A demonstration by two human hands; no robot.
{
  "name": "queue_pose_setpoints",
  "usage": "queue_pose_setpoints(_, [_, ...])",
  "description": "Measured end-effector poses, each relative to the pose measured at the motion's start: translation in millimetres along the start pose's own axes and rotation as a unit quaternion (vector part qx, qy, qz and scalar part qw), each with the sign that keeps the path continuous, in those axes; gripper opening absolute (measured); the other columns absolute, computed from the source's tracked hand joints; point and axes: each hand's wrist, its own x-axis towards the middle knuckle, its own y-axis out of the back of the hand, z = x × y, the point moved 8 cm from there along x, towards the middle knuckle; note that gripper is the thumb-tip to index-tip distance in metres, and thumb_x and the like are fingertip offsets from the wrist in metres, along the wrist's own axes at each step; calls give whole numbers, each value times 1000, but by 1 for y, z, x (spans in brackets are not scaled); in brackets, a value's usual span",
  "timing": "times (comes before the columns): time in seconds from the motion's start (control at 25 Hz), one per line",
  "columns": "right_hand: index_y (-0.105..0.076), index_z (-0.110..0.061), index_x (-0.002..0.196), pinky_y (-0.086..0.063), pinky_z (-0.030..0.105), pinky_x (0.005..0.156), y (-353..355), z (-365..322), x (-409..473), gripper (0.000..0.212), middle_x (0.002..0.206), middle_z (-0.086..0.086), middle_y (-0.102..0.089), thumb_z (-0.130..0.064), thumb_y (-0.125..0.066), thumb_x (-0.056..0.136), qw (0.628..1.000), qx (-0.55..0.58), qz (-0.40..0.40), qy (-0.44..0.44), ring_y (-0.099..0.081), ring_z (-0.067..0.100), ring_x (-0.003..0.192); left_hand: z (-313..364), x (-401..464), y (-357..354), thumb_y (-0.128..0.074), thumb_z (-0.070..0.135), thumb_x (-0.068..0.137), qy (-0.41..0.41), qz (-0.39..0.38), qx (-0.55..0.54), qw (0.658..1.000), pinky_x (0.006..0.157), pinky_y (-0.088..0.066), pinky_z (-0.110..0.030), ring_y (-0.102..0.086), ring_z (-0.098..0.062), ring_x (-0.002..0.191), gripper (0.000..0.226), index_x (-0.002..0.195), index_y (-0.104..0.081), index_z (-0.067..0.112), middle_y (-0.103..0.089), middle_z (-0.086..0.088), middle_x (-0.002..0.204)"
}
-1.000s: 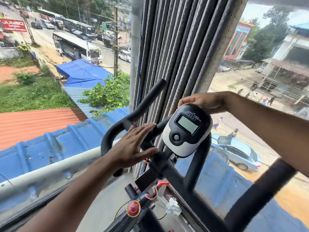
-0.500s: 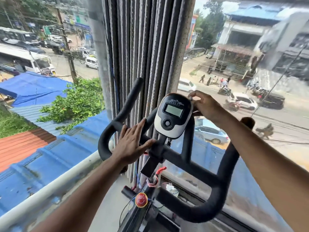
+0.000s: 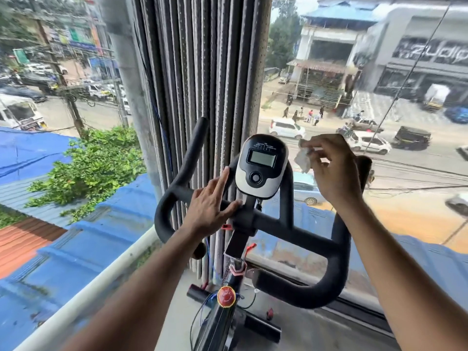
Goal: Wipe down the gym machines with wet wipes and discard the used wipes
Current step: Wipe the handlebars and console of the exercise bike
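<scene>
A small crumpled white wet wipe (image 3: pixel 302 158) is pinched between the fingertips of the right hand (image 3: pixel 334 171), just right of the black-and-white oval display console (image 3: pixel 260 165). The left hand (image 3: pixel 211 206), fingers straight and spread, is rested on the black padded handlebar (image 3: pixel 291 224) of the exercise bike.

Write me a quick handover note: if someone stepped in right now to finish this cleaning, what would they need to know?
Left hand: open, fingers straight, resting on the handlebar beside the console.
Right hand: pinching a crumpled white wipe in the air to the right of the console, not touching it.
Done: cannot tell from this view which surfaces have been wiped.
Left: wipe the console, the handlebar grips and the rest of the bike, then discard the wipe. No bin is in view.
</scene>
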Motion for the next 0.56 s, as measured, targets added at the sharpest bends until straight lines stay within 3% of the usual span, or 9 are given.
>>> queue_pose_setpoints(0.08, [-76,-12,105,-46,6,83,6,-4,-5,22,110,0,-64,1,-60,97,999,-18,22,16,-63,5,99,0,0,1,-33,75,98,-11,10,-5,1000,116,-26,-41,-43,-22,140,86,164,8,37,-38,0,159])
queue_pose_setpoints(0.2, [-76,-13,113,-58,20,83,-6,-9,-3,24,122,2,-62,-2,-62,97,1000,9,-6,17,-63,8,113,-2,0,0,-37,73,99,-16,23,-10,1000,114,-27,-39,-45,-19,138,87,164,7,38,-41,2,156])
queue_pose_setpoints(0.36, [-74,-8,117,-58,35,92,-39,-22,5,23,124,5,-65,-4,-66,95,994,-44,-46,93,-67,17,104,-3,1,-2,-35,75,98,-15,25,-11,1000,114,-27,-41,-47,-21,136,87,165,7,38,-43,1,154])
queue_pose_setpoints(0.48, [-73,-5,116,-49,27,106,-48,-26,-3,26,124,7,-70,5,-61,95,991,-70,-20,113,-66,19,117,-4,0,-2,-40,72,100,-14,30,-10,999,115,-28,-42,-47,-23,136,87,165,6,37,-43,0,154])
queue_pose_setpoints(0.56, [-73,-4,118,-46,29,111,-50,-28,-16,27,128,8,-69,7,-61,96,987,-79,-18,140,-63,19,124,-4,1,-1,-41,71,100,-13,32,-10,999,115,-27,-41,-47,-24,136,87,165,5,36,-43,0,154])
